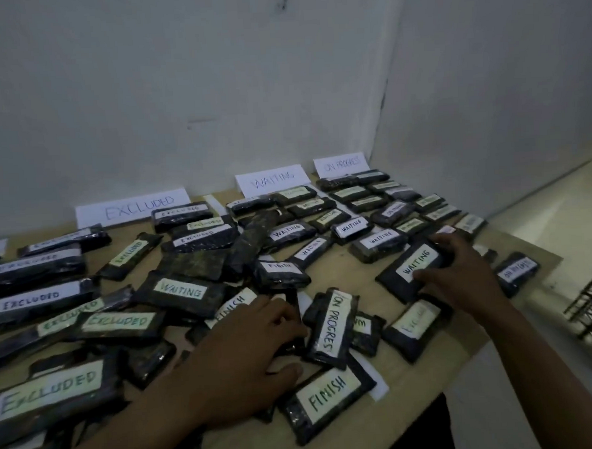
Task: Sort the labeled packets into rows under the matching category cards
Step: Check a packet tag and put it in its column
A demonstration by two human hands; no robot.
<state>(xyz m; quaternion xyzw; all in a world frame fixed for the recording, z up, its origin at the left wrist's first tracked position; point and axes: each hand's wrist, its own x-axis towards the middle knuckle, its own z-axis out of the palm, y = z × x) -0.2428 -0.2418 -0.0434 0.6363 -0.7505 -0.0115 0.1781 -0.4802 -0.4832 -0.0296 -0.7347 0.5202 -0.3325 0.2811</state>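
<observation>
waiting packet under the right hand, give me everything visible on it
A flat, dark rectangular packet in glossy plastic wrap, with a white paper label handwritten WAITING in dark ink. It lies flat on the light wooden tabletop, turned diagonally, near the table's right side and nearer the camera than the WAITING row. The right hand grips it, fingers over its far end, thumb at its near edge. Its near corner appears to meet a dark packet with a pale label reading EXCL.

Light wooden tabletop [392, 387] against white wall. Dark plastic-wrapped packets with white handwritten labels [188, 291] lie scattered across it; three white paper category cards [271, 181] along its far edge.
</observation>
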